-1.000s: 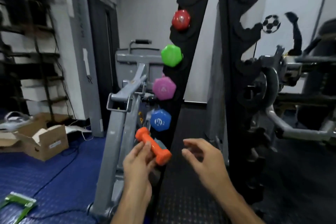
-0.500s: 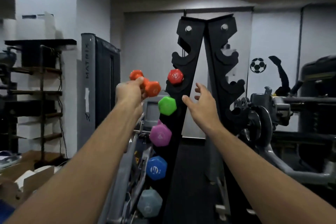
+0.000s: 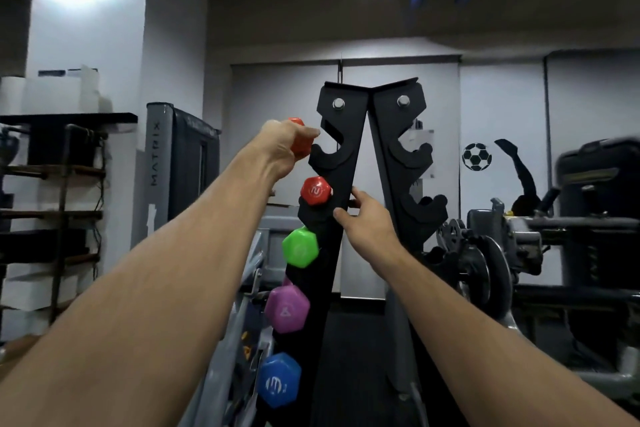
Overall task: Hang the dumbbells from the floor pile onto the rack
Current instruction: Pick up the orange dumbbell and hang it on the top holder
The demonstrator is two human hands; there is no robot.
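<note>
A black A-frame dumbbell rack (image 3: 349,135) stands straight ahead. My left hand (image 3: 282,146) is raised and shut on an orange dumbbell (image 3: 300,146), held just left of the rack's top left hook, which has nothing on it. Most of the orange dumbbell is hidden by my fingers. Below hang a red dumbbell (image 3: 316,190), a green one (image 3: 300,247), a purple one (image 3: 287,309) and a blue one (image 3: 279,379). My right hand (image 3: 367,222) rests against the rack's left upright beside the red dumbbell, fingers around its edge.
The hooks on the rack's right upright (image 3: 415,156) hold nothing. A grey machine frame (image 3: 225,357) stands low at the left of the rack. A weight machine with plates (image 3: 485,267) is at the right. Dark shelves (image 3: 62,204) line the left wall.
My left hand has lifted the orange dumbbell higher and closer, up to the top left hook. My right hand has moved in and taken hold of the rack's upright.
</note>
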